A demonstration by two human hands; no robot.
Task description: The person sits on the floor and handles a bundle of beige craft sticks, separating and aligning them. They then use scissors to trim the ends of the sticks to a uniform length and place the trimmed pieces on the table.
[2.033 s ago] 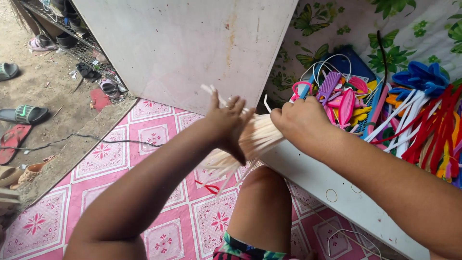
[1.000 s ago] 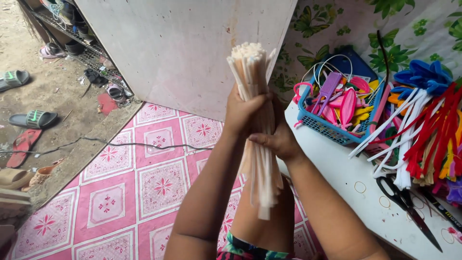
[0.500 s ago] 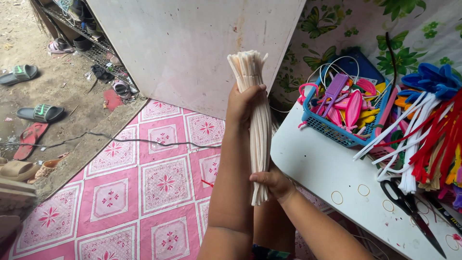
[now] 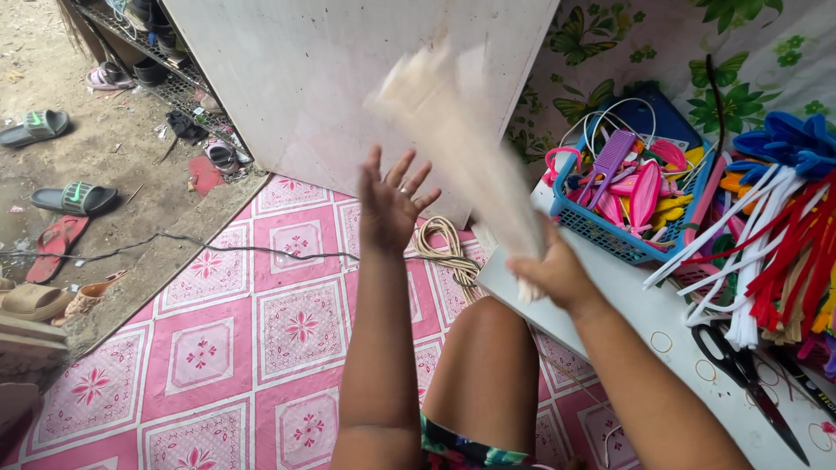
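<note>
While the right hand (image 4: 557, 271) grips the blurred pale stick bundle (image 4: 461, 139), the left hand (image 4: 392, 204) hangs empty; fingers spread.

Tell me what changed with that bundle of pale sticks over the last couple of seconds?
The left hand let go of the bundle of pale strips and now hangs open beside it. The right hand alone keeps its grip on the lower end, swinging the bundle so fast that it blurs, tilted up to the left. The blue basket, scissors and white table stayed put.

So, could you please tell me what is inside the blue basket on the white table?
The blue basket holds a purple comb, pink and yellow plastic pieces and white cord loops; whatever lies beneath them is covered.
</note>
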